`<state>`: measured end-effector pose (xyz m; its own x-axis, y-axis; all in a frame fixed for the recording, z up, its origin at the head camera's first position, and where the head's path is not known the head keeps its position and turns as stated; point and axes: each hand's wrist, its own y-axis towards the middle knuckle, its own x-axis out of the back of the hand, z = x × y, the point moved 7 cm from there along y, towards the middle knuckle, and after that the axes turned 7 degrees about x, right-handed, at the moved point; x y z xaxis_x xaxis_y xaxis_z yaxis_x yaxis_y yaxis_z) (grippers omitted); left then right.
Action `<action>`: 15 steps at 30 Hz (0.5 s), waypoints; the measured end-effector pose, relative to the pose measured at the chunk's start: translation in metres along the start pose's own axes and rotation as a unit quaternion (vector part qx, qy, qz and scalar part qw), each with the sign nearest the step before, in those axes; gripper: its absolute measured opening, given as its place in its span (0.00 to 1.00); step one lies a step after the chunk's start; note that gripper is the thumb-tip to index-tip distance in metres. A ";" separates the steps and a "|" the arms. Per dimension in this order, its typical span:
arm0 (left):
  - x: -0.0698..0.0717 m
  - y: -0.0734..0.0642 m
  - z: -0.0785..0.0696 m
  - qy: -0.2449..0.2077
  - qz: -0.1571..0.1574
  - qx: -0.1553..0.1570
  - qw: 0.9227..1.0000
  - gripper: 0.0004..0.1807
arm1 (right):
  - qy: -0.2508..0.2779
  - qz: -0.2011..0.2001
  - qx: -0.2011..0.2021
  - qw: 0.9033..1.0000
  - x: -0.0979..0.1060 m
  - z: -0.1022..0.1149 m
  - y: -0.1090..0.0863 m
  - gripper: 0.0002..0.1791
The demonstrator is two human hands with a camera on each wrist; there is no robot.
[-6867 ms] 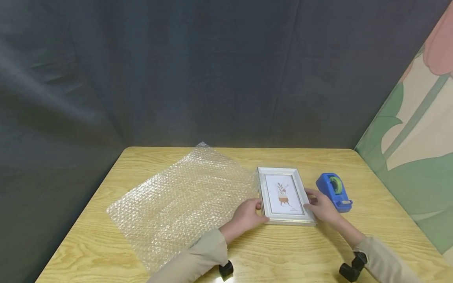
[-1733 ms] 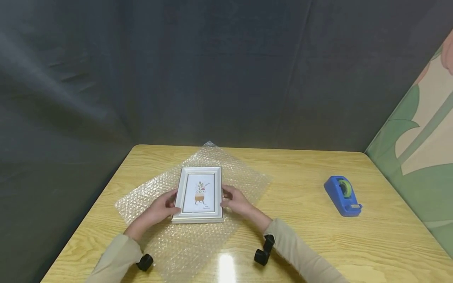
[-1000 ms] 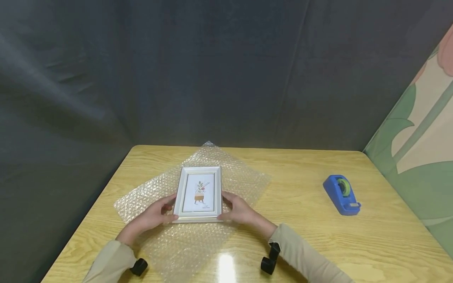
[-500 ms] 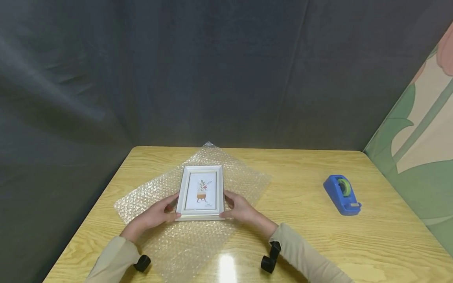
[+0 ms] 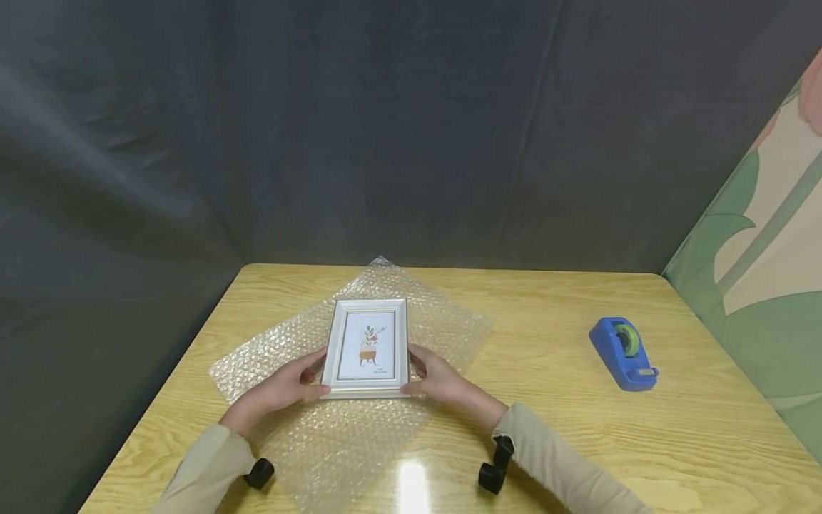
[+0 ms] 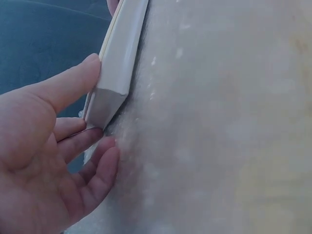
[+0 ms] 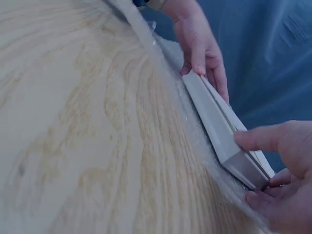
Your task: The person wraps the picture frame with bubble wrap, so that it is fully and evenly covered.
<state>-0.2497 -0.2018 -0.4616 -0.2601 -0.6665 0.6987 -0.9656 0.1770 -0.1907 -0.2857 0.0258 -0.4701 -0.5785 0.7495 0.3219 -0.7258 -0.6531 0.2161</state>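
Observation:
A white picture frame (image 5: 344, 350) with a print of a potted plant lies face up over the bubble wrap (image 5: 340, 442). My left hand (image 5: 282, 385) grips its left edge near the lower corner, thumb on top. On the opposite edge my right hand (image 5: 439, 377) holds it the same way. In the left wrist view the picture frame's side (image 6: 114, 58) shows against the thumb and fingers, close over the wrap. The right wrist view shows both hands at the picture frame's ends (image 7: 214, 122).
A blue tape dispenser (image 5: 623, 357) with a green roll stands on the right of the wooden table (image 5: 539, 321). Dark cloth (image 5: 398, 143) hangs behind the table, and a flower-patterned cloth (image 5: 783, 257) borders the right side. Black wrist-camera mounts hang under both sleeves.
Both hands have carried the picture frame leftward from beside the dispenser onto the bubble wrap. Over the last second it has shifted slightly right and away from me.

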 end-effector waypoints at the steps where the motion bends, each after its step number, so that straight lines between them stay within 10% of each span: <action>1: 0.001 0.001 -0.002 -0.004 0.010 -0.008 1.000 0.43 | -0.002 0.006 0.002 1.000 0.001 0.000 0.000 0.43; 8: 0.013 0.013 -0.013 -0.018 0.032 0.001 0.999 0.37 | -0.102 0.025 0.068 0.992 0.002 0.027 -0.014 0.37; 15: 0.023 0.035 -0.013 -0.026 -0.001 -0.035 0.999 0.34 | -0.250 0.120 0.169 0.946 -0.032 0.060 -0.036 0.34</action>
<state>-0.2898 -0.2014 -0.4432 -0.2601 -0.7027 0.6622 -0.9643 0.2245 -0.1405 -0.2186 0.0191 -0.4334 -0.4025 0.4851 0.7763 -0.3859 -0.8589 0.3366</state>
